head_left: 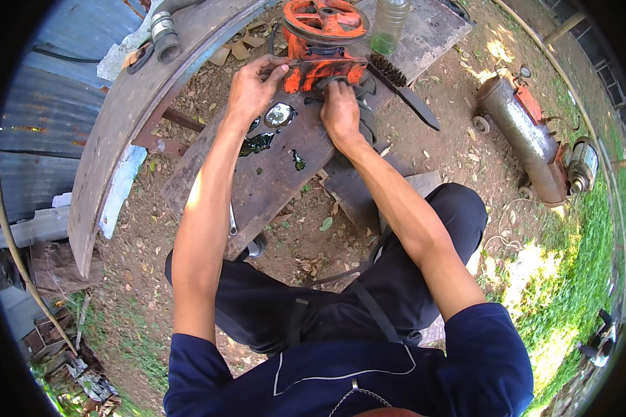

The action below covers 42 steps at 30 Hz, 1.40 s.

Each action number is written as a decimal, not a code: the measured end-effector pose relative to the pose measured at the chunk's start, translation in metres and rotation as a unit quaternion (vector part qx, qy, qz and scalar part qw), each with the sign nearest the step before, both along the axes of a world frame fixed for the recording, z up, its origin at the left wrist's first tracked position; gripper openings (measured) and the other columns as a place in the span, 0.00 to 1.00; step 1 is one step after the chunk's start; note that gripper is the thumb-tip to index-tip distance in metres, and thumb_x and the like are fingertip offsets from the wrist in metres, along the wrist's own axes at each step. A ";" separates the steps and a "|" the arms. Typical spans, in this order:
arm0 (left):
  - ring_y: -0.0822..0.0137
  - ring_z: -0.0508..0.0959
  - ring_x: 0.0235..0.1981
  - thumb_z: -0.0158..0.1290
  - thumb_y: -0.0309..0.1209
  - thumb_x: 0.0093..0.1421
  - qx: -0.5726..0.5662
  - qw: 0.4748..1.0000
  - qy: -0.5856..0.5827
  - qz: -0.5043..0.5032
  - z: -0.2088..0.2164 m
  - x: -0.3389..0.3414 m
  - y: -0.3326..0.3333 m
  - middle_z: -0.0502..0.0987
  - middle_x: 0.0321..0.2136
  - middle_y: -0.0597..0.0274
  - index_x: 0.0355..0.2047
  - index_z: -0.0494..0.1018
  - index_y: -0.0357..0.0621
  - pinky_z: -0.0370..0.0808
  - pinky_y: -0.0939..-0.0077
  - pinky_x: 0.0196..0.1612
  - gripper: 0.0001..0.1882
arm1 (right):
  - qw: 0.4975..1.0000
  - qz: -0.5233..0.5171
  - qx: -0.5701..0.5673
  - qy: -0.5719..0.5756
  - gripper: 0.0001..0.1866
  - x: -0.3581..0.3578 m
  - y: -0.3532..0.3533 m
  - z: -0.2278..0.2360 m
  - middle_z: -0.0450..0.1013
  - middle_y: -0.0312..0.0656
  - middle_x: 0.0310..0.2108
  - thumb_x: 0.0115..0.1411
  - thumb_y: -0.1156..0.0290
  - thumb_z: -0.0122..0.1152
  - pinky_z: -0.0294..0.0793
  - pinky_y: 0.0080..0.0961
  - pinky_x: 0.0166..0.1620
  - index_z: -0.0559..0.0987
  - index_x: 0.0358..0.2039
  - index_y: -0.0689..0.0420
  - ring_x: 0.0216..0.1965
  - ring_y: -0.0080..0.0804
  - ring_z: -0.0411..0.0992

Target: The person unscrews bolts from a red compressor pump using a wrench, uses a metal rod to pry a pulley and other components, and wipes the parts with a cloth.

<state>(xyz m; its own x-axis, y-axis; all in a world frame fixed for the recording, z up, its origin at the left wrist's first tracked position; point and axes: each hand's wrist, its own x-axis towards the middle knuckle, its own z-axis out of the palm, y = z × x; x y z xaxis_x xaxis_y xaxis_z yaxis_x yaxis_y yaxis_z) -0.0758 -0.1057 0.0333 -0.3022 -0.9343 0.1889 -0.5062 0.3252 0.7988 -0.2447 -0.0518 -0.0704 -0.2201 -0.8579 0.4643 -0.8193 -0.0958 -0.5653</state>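
An orange pump-like machine (325, 75), greasy in places, stands at the far end of a wooden board (285, 163), with a spoked wheel (325, 21) on top. My left hand (252, 92) pinches the left corner of its flange between thumb and fingers. Against the lower front edge, my right hand (341, 115) is closed, its fingertips hidden; what they hold cannot be made out. Dark cloth or rubber (366, 104) lies beside that hand. Between my arms are a shiny round patch (279, 115) and dark oily puddles (257, 144).
A wire brush (388, 69) and a clear bottle (391, 24) with green liquid are right of the machine. A wrench (232, 221) lies by my left forearm. A curved wooden bench (122, 132) stands left; a rusty tank (518, 132) with wheels sits on the ground right.
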 end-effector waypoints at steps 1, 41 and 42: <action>0.73 0.81 0.39 0.58 0.32 0.64 0.001 1.000 0.002 -0.002 0.000 0.001 -0.002 0.84 0.38 0.59 0.47 0.79 0.39 0.76 0.78 0.42 0.14 | 1.000 0.023 0.007 0.000 0.15 -0.001 0.000 0.002 0.72 0.52 0.43 0.51 0.83 0.56 0.72 0.46 0.51 0.73 0.41 0.61 0.48 0.54 0.70; 0.70 0.82 0.34 0.59 0.37 0.62 0.028 0.998 -0.036 0.049 0.000 0.095 0.084 0.84 0.36 0.53 0.49 0.79 0.39 0.77 0.72 0.40 0.18 | 0.970 -0.128 -0.207 -0.014 0.15 -0.010 -0.031 0.045 0.75 0.51 0.44 0.62 0.66 0.57 0.66 0.46 0.54 0.77 0.46 0.62 0.50 0.51 0.72; 0.69 0.82 0.31 0.60 0.39 0.62 0.035 0.997 -0.030 0.057 -0.008 0.106 0.089 0.84 0.33 0.54 0.48 0.79 0.40 0.77 0.72 0.38 0.19 | 0.965 -0.135 -0.212 0.070 0.17 -0.003 -0.030 0.044 0.75 0.50 0.46 0.63 0.64 0.57 0.63 0.48 0.56 0.77 0.48 0.61 0.52 0.51 0.71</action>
